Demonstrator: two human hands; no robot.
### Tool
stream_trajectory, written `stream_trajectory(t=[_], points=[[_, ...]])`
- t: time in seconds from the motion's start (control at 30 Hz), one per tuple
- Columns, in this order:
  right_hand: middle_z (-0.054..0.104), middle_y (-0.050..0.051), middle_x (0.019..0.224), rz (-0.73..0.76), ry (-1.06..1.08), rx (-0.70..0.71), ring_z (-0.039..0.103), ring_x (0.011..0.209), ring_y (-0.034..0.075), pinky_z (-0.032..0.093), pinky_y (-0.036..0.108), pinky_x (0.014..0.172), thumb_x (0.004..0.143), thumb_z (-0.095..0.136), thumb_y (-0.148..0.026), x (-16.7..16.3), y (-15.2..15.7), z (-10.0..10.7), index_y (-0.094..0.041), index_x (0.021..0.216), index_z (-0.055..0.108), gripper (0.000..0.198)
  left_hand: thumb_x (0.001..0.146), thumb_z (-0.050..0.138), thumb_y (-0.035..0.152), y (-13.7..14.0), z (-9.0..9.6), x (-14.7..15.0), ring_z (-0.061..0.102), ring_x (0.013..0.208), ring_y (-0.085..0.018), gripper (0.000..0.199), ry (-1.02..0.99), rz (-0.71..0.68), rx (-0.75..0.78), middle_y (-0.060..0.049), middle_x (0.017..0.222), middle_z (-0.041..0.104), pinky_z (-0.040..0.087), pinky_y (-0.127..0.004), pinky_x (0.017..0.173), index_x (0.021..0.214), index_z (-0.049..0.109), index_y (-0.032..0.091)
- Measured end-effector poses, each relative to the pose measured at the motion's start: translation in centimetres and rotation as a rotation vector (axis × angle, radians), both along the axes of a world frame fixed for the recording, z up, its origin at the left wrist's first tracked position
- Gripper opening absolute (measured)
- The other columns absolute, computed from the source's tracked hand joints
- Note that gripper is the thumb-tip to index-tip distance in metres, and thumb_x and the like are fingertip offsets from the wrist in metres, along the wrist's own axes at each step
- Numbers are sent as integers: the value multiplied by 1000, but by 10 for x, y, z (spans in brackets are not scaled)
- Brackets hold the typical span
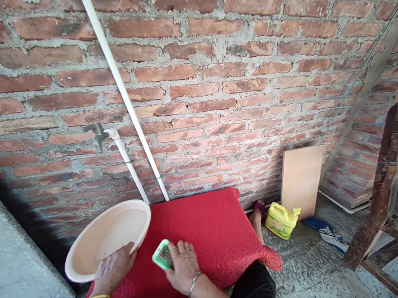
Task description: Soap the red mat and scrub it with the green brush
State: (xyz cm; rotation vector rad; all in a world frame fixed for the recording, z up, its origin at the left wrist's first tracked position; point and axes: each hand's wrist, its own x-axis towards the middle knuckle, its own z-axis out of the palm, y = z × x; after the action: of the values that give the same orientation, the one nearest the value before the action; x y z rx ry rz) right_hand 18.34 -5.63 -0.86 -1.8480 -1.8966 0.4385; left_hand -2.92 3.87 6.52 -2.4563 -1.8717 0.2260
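Observation:
My left hand [115, 268] grips the near right rim of a pale pink plastic basin [87, 275], its fingers over the edge and the thumb side outside. The basin is tilted, and only a few small specks show inside it. In my right hand [185, 266] is a green scrub brush [161, 255], with dense bristles facing up toward me. The brush is just above or on a red, textured cloth [199, 227]; contact is hard to tell. That cloth drapes over a low support that I cannot see.
A brick wall [223, 100] stands behind, carrying white pipes [121, 88] and a tap [98, 134]. A yellow detergent jug [280, 221], a leaning board [301, 180], slippers [333, 237] and a wooden chair [380, 191] are on the right. A pale slab [8, 253] borders the left.

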Motion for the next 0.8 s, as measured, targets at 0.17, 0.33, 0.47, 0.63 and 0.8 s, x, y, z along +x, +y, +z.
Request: stream_trajectory(t=[0.17, 0.33, 0.47, 0.63, 0.8], points=[[46, 18, 153, 85, 39, -94, 42, 141, 39, 28, 63, 115, 81, 63, -36, -31, 9, 10, -26, 152, 40, 76, 103, 29, 34, 1, -3, -1, 75, 100, -31, 40, 20, 6, 22, -13, 105, 78, 55, -40, 82, 116, 65, 22], [51, 19, 150, -124, -55, -163, 46, 138, 38, 30, 56, 115, 83, 61, -35, 21, -2, 20, -24, 151, 46, 70, 103, 32, 34, 3, -9, -4, 74, 99, -29, 37, 16, 3, 26, -11, 105, 78, 55, -39, 82, 117, 64, 23], [59, 18, 139, -401, -223, -169, 55, 128, 35, 39, 48, 108, 87, 56, -33, 94, -20, 29, -21, 146, 52, 61, 103, 33, 31, 3, -9, -2, 75, 99, -28, 36, 8, -9, 33, -10, 104, 78, 55, -38, 81, 119, 64, 23], [68, 17, 120, -725, -362, -85, 66, 107, 30, 48, 42, 93, 92, 49, -37, 199, -61, 18, -19, 142, 56, 54, 101, 37, 26, 2, -10, -1, 74, 99, -27, 32, -16, -25, 44, -10, 106, 77, 54, -36, 79, 116, 64, 22], [71, 20, 107, -1052, -395, -61, 70, 88, 34, 53, 45, 77, 91, 44, -52, 275, -111, -5, -15, 134, 62, 59, 98, 38, 23, 2, -15, 0, 74, 96, -26, 31, -67, -32, 77, -10, 106, 76, 53, -35, 77, 113, 65, 21]])
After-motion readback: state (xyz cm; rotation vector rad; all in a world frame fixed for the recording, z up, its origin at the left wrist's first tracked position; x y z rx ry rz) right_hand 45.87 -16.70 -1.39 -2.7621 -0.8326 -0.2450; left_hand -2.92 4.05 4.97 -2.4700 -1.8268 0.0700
